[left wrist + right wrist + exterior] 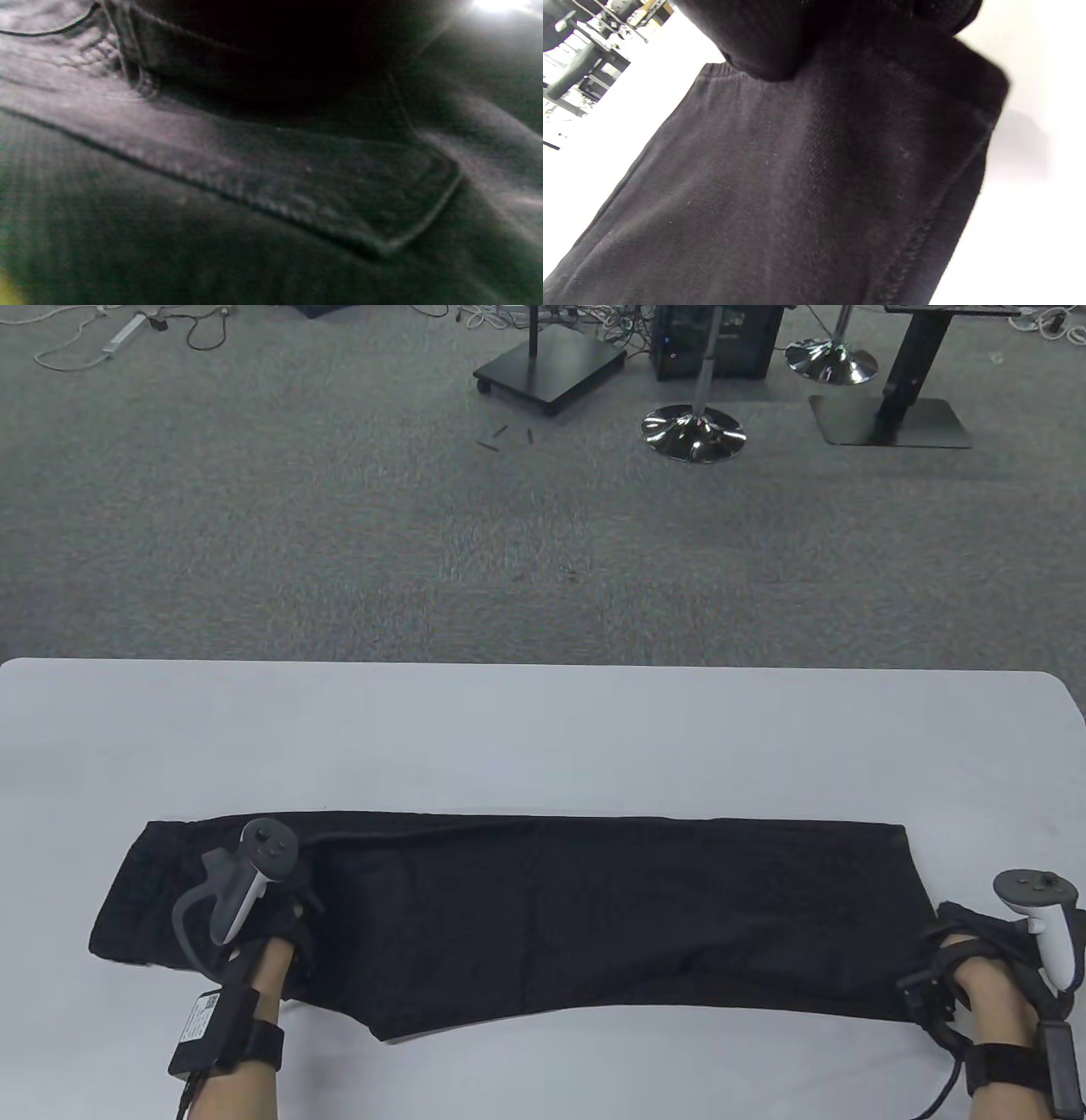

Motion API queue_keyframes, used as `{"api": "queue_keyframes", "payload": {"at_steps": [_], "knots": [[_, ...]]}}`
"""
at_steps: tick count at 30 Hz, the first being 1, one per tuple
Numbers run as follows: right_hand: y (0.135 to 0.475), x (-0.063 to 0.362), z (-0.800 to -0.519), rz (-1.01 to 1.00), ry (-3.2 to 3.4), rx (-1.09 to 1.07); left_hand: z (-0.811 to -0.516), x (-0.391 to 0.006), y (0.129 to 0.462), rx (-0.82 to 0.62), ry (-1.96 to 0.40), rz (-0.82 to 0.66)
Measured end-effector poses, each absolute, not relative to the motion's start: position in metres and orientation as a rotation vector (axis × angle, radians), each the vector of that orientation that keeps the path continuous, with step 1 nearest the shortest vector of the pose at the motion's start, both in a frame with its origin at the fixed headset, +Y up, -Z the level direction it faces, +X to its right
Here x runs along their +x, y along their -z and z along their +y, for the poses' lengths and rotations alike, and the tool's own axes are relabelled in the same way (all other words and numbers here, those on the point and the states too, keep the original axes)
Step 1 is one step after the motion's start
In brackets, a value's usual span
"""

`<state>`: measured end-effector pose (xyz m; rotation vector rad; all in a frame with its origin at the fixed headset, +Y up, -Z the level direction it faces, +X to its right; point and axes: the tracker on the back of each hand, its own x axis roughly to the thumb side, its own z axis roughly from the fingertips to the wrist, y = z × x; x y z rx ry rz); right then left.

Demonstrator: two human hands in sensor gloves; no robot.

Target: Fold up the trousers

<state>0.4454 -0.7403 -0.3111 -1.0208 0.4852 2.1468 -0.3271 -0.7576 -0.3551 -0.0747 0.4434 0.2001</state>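
Observation:
Black trousers (594, 916) lie lengthwise across the near part of the white table (543, 729), waist end at the left, leg ends at the right. My left hand (280, 925) rests on the waist part; the left wrist view shows a pocket flap (322, 186) close up, with the fingers lost in the dark. My right hand (976, 937) is at the leg-end edge. In the right wrist view its gloved fingers (763, 38) lie over the cloth (797, 190) near the hem (980, 127). Neither hand's grip shows.
Bare white tabletop lies beyond the trousers up to the far edge (543, 666). Past it is grey carpet with stand bases (694, 432) and cables. A strip of table (594, 1069) shows between the trousers and the near edge.

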Motion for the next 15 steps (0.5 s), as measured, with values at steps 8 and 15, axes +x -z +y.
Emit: {"api": "queue_keyframes", "payload": {"at_steps": [8, 15], "knots": [[0.311, 0.441, -0.734, 0.389, -2.246, -1.095, -0.742, -0.342, 0.353, -0.029, -0.279, 0.487], [0.329, 0.398, -0.739, 0.342, -2.464, -0.98, -0.762, -0.325, 0.361, -0.118, -0.137, 0.436]]}}
